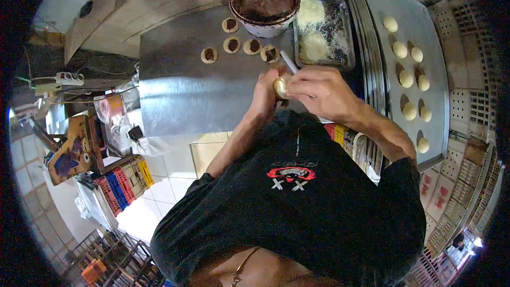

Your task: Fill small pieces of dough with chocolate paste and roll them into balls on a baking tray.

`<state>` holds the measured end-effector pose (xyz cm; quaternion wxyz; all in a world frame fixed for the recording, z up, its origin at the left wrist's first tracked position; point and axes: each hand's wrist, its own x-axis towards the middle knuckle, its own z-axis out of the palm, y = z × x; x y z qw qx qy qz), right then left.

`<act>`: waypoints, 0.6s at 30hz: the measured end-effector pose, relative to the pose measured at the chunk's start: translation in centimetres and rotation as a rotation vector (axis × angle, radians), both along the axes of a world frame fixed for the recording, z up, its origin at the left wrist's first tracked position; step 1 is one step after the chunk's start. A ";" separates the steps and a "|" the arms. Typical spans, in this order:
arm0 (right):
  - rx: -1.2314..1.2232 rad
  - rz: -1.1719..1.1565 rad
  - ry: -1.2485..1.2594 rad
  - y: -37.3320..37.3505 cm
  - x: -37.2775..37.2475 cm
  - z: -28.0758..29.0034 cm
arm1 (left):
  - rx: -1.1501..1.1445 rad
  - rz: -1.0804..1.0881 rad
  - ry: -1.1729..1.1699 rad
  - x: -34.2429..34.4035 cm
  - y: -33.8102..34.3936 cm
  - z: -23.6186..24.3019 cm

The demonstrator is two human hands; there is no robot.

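Both hands close dough (280, 86): left hand (265, 93) cups it, right hand (319, 93) pinches, gripping a white stick (288, 61). Next, probably sealing, then right tray (372, 48).

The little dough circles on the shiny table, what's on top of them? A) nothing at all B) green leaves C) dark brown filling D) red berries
C: each of the flat dough circles lying on the metal table has a dark brown dab in its middle, the same colour as the paste in the big bowl beside them.
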<state>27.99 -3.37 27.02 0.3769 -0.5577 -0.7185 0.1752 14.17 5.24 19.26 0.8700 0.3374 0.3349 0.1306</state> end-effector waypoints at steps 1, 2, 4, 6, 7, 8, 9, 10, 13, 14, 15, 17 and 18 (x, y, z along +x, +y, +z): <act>-0.010 0.010 -0.002 -0.3 0.3 0.1 | 0.158 0.068 -0.008 0.3 -0.2 0.3; -0.041 0.029 0.033 -0.5 0.8 0.2 | 0.332 0.088 -0.058 0.7 -0.4 0.6; -0.068 0.035 0.071 -1.0 1.8 0.3 | 0.371 0.021 -0.049 1.3 -0.1 1.3; -0.077 0.016 0.051 -1.6 2.9 0.3 | 0.424 -0.098 -0.081 1.9 0.0 2.0; -0.087 -0.024 0.088 -1.8 3.6 0.2 | 0.280 -0.197 -0.091 2.4 0.0 2.3; -0.083 -0.041 0.090 -2.1 4.4 0.1 | 0.131 -0.294 -0.098 2.8 0.0 2.5; -0.184 -0.135 0.219 -2.3 5.1 -0.1 | 0.041 -0.359 -0.105 3.4 -0.2 2.7; -0.301 -0.255 0.344 -2.7 5.9 -0.3 | 0.054 -0.383 -0.095 4.0 -0.4 2.9; -0.291 -0.415 0.424 -3.7 8.0 -1.0 | 0.070 -0.483 -0.226 6.1 -1.4 3.5; -0.327 -0.516 0.466 -4.3 8.7 -1.2 | 0.084 -0.500 -0.213 6.9 -1.7 3.7; -0.266 -0.534 0.515 -4.7 9.1 -1.4 | 0.132 -0.504 -0.196 7.7 -2.0 3.9; -0.199 -0.498 0.467 -5.9 9.9 -1.7 | 0.190 -0.539 -0.148 9.5 -2.7 4.3; -0.229 -0.494 0.399 -6.5 10.3 -1.7 | 0.196 -0.559 -0.190 10.2 -3.1 4.4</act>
